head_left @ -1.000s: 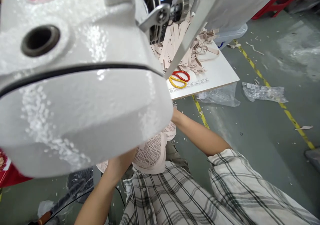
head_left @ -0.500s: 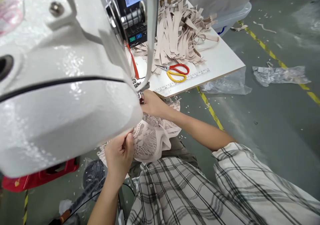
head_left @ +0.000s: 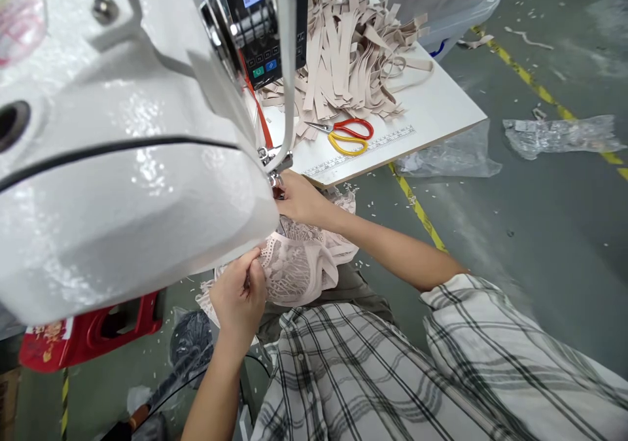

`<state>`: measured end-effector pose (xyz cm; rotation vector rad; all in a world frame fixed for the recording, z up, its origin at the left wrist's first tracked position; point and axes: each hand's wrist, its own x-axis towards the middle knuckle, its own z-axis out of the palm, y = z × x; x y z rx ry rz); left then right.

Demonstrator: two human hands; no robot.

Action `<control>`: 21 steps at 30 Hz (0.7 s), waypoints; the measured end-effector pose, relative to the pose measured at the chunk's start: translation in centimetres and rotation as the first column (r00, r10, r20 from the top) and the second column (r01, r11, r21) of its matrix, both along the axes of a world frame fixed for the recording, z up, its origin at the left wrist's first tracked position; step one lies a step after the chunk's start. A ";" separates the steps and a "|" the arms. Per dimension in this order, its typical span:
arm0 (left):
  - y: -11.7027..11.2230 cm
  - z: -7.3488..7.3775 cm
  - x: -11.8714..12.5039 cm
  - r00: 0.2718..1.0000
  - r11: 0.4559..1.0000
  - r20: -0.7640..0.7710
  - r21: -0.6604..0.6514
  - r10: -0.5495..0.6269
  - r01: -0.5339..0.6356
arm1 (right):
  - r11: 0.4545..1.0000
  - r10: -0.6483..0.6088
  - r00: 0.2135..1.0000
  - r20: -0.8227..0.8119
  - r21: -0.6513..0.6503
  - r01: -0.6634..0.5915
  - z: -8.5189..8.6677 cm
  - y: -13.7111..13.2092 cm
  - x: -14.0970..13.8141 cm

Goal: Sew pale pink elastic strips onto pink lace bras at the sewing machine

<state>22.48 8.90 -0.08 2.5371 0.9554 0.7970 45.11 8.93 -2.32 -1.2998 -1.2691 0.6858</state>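
Below, the left hand (head_left: 239, 294) pinches sheer, patterned lace (head_left: 297, 274).

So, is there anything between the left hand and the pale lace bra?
Nothing visible: the left hand pinches the edge of the lace bra directly, below the sewing machine head in view.

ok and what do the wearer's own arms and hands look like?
Left hand and right hand: bare, no gloves; no watch or bracelet visible on either wrist. Both forearms are uncovered. The right sleeve is loose, white plaid with dark lines, ending around the elbow; the left sleeve isn't in view.
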 end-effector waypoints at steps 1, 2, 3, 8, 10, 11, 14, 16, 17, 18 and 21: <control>0.0 -0.2 0.0 1.000 1.000 -0.006 0.010 0.001 -0.001 | 1.000 -0.003 1.000 0.009 0.002 0.003 0.0 0.0 0.0; -0.1 -0.3 -0.1 1.000 1.000 -0.016 0.019 0.015 -0.015 | 1.000 -0.007 1.000 0.017 0.003 0.007 -0.1 0.0 0.0; -0.1 -0.5 -0.1 0.999 0.999 -0.029 0.026 0.041 -0.040 | 1.000 -0.013 1.000 0.025 0.005 0.012 -0.1 0.0 0.0; -0.3 -1.2 -0.4 0.982 0.978 -0.058 -0.100 0.179 -0.184 | 0.999 -0.033 0.998 0.050 -0.005 0.034 -0.2 0.0 0.1; -0.3 -1.3 -0.4 0.983 0.958 -0.030 -0.220 0.181 -0.183 | 0.999 -0.040 0.998 0.057 -0.001 0.040 -0.2 -0.1 0.1; -0.3 -1.4 -0.5 0.984 0.945 -0.016 -0.274 0.179 -0.177 | 0.999 -0.046 0.997 0.060 0.002 0.046 -0.2 -0.2 0.1; -0.1 -1.6 -0.5 0.986 0.934 -0.003 -0.321 0.165 -0.157 | 0.998 -0.065 0.995 0.077 0.004 0.065 -0.2 -0.4 0.1; -0.1 -1.7 -0.5 0.990 0.971 -0.001 -0.192 0.141 -0.139 | 0.997 -0.077 0.993 0.086 -0.010 0.078 -0.3 -0.5 0.0; -0.2 -1.8 -0.3 0.992 0.989 0.010 -0.086 0.125 -0.124 | 0.997 -0.081 0.993 0.088 -0.015 0.082 -0.4 -0.6 0.0; -0.4 -1.7 -0.1 0.995 0.994 0.025 0.028 0.100 -0.101 | 0.996 -0.086 0.992 0.088 -0.016 0.087 -0.4 -0.6 -0.1; -1.5 -1.5 1.1 1.000 0.971 0.004 0.240 -0.012 0.011 | 0.994 -0.104 0.991 0.087 -0.007 0.105 -0.7 -0.7 -0.3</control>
